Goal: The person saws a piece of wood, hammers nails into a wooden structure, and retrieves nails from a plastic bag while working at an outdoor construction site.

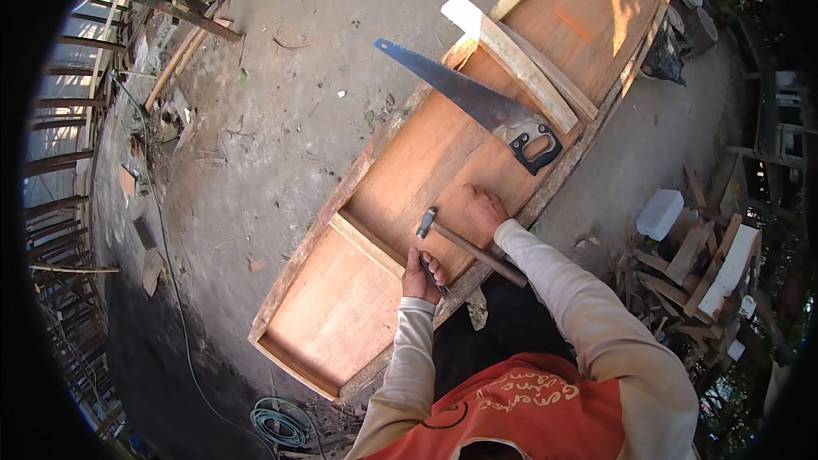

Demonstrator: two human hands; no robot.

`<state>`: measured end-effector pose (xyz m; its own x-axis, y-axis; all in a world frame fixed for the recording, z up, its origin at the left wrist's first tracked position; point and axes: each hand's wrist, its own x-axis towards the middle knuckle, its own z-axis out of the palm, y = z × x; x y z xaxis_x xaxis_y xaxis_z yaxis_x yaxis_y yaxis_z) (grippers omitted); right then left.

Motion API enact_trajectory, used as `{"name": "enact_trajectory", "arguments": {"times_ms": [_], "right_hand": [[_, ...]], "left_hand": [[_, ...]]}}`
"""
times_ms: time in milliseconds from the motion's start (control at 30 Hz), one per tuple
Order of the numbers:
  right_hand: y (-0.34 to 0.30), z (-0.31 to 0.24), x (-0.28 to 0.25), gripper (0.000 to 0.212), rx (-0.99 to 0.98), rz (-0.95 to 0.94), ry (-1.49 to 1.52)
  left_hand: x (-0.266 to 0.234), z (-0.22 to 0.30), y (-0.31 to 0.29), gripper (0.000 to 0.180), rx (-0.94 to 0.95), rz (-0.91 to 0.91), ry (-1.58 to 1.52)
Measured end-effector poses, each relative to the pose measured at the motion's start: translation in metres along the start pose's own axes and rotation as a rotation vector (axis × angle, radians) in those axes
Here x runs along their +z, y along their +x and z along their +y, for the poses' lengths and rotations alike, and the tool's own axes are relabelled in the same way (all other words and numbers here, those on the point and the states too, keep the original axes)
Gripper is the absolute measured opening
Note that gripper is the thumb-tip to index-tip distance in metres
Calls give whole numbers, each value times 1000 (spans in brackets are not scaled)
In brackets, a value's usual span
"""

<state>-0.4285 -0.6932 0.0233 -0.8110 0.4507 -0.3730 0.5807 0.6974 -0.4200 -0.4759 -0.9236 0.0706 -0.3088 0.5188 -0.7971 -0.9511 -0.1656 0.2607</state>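
Observation:
My left hand (pixel 420 276) is closed around a small dark tool (pixel 433 274), mostly covered by the fingers, just beside the wooden crosspiece (pixel 368 243). My right hand (pixel 485 208) is over the plywood panel (pixel 409 179) with its fingers curled; anything within them is hidden. Between the hands lies a hammer (pixel 473 247), its metal head on the panel and its wooden handle reaching over the near frame edge. Beyond my right hand, a handsaw (pixel 464 89) rests across the frame, blade toward the far left and black handle inside.
Two loose wooden slats (pixel 524 68) lie across the panel's far part. Scrap wood and a white plastic container (pixel 659 214) are piled at the right. A coiled green hose (pixel 279 426) sits on the ground at the lower left, near a long cable (pixel 175 281).

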Motion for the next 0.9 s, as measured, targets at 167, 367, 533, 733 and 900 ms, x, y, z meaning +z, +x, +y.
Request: {"name": "enact_trajectory", "arguments": {"times_ms": [167,367,533,733,900], "right_hand": [[43,16,-55,32,-68,234,142],[78,43,-61,25,-124,143,-144],[73,35,-72,22,-264,142,-213],[60,46,-86,21,-425,18,-408],[45,35,-84,21,-379,54,-444]], "left_hand": [[-16,0,-25,43,4,39,-4],[-19,-15,-55,38,-41,32,22],[-35,-15,-73,40,-37,16,37],[-28,-24,-81,38,-22,1,85],[-30,-36,-86,36,-32,-37,77]]}}
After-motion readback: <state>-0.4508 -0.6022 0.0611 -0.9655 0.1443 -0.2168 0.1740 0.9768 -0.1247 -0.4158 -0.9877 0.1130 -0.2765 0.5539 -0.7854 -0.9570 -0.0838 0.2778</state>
